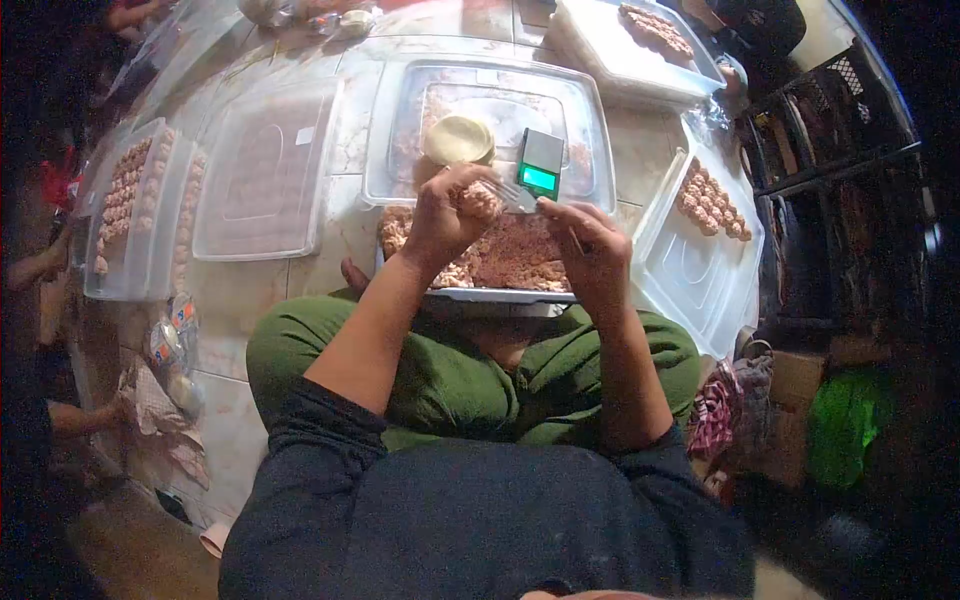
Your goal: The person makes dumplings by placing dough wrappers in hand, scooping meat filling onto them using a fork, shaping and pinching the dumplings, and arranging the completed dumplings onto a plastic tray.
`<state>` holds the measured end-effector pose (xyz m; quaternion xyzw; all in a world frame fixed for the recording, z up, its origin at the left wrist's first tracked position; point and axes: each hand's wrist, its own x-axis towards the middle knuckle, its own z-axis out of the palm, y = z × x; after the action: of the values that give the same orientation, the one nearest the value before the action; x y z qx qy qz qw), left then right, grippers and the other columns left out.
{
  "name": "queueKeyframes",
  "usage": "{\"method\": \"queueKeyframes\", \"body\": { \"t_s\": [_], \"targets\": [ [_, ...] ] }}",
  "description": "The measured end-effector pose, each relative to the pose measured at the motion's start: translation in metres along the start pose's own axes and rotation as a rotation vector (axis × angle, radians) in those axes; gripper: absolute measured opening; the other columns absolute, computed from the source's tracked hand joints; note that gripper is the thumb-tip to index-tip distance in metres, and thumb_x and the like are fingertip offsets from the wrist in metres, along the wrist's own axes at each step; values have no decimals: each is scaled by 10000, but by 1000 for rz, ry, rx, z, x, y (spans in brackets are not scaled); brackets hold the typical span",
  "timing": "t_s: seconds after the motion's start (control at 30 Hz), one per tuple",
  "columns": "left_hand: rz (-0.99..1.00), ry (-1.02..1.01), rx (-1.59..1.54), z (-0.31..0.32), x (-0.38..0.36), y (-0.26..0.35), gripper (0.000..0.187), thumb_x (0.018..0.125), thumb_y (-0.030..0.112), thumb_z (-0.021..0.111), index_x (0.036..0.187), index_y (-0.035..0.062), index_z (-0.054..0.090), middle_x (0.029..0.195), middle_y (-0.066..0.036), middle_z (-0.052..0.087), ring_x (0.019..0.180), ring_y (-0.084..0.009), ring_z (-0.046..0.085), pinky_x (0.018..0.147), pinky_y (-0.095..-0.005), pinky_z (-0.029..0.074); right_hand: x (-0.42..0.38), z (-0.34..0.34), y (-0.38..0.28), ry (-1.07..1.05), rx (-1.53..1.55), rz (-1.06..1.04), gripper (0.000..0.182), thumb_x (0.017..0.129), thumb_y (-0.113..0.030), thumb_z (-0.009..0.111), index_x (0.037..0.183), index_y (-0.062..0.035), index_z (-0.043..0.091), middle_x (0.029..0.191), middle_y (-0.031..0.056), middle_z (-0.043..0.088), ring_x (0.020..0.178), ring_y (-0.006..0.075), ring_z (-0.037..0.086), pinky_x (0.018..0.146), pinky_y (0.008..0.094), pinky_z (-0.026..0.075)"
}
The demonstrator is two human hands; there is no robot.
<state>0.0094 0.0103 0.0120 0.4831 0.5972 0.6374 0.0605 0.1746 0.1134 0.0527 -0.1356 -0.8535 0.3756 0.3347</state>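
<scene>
A clump of pinkish ground mixture point(481, 201) is held in my left hand point(447, 213), its fingers curled round it. My right hand point(592, 240) pinches a clear, thin piece point(520, 197), perhaps plastic, that reaches toward the clump. Below both hands lies a tray point(500, 295) filled with the same crumbly mixture point(520, 250). Just beyond them, a small scale point(541, 160) with a lit green display and a round pale yellow container point(458, 141) rest on a clear plastic lid point(390, 180).
Lidded box point(260, 180) at left; beside it, a bin point(125, 215) with rows of balls. More balls lie in a container point(700, 270) at right and a bin point(640, 80) at back right. Black crates point(840, 180) stand far right. Another person's hand point(110, 412) shows at left.
</scene>
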Motion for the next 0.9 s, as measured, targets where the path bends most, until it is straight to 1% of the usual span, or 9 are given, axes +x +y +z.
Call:
{"method": "queueKeyframes", "body": {
  "t_s": [0.07, 0.23, 0.33, 0.43, 0.5, 0.67, 0.7, 0.77, 0.9],
  "targets": [
    [-105, -62, -83, -2, -2, 2, 249, 727, 175, 692, 894, 12, 604, 808, -76, 610, 755, -134, 583, 673, -272, 468, 5, -4, -9, 10, -47, -107, 211, 786, 29, 623, 981, -41, 662, 862, 107, 646, 741, 148, 624, 624, 254, 498],
    [-249, -156, -118, -3, -1, 5, 205, 710, 109, 693, 867, 26, 592, 797, -53, 608, 766, -114, 579, 675, -267, 468, 3, -10, -9, -101, -144, -43, 201, 788, 23, 623, 971, -48, 666, 872, 108, 645, 755, 162, 628, 639, 264, 503],
    [-93, -67, -56, -1, -2, 1, 223, 710, 76, 693, 900, 28, 587, 804, -39, 599, 754, -89, 557, 663, -249, 461, 7, -11, -7, -28, -79, -62, 231, 770, 9, 626, 980, -81, 662, 839, 108, 639, 723, 204, 632, 626, 286, 507],
    [-153, -77, -248, 3, -2, 2, 288, 701, 90, 727, 935, 20, 574, 819, -34, 590, 750, -96, 552, 665, -249, 463, 8, -12, -5, -16, -94, -75, 198, 776, -4, 625, 959, -73, 661, 809, 109, 637, 704, 222, 634, 618, 296, 506],
    [-90, -19, -232, 7, 2, 18, 301, 702, 84, 738, 945, 19, 572, 819, -33, 583, 755, -97, 550, 668, -246, 463, 4, -10, 1, -71, -50, -33, 181, 783, -7, 622, 950, -67, 660, 811, 112, 640, 708, 221, 636, 622, 294, 505],
    [-52, -143, -226, 8, -1, 4, 293, 734, 58, 718, 970, 38, 546, 811, -18, 567, 747, -86, 533, 666, -233, 457, 3, -36, 13, 145, -43, 57, 167, 818, -3, 600, 977, -22, 647, 858, 96, 649, 748, 144, 621, 654, 273, 500],
    [-67, -137, -191, 8, -3, 2, 301, 734, 62, 721, 973, 39, 539, 818, -21, 566, 746, -88, 534, 672, -231, 459, 1, -44, 6, 112, -8, 189, 180, 819, 17, 586, 988, -12, 641, 892, 104, 645, 764, 127, 610, 681, 240, 492],
    [-95, -124, -120, 7, -4, -1, 318, 733, 70, 726, 978, 40, 525, 831, -25, 564, 743, -92, 535, 684, -226, 462, -5, -48, 10, 127, 78, 195, 212, 828, 36, 568, 1023, -14, 632, 897, 83, 636, 790, 105, 590, 702, 215, 472],
    [-301, -91, -211, 5, -3, 13, 638, 715, 17, 718, 1243, 74, 365, 1055, -92, 516, 912, -125, 534, 790, -252, 471, -17, -34, 2, 111, 441, 390, 246, 865, 8, 531, 1100, -13, 598, 892, 24, 612, 819, 75, 559, 722, 206, 456]
  ]
}}
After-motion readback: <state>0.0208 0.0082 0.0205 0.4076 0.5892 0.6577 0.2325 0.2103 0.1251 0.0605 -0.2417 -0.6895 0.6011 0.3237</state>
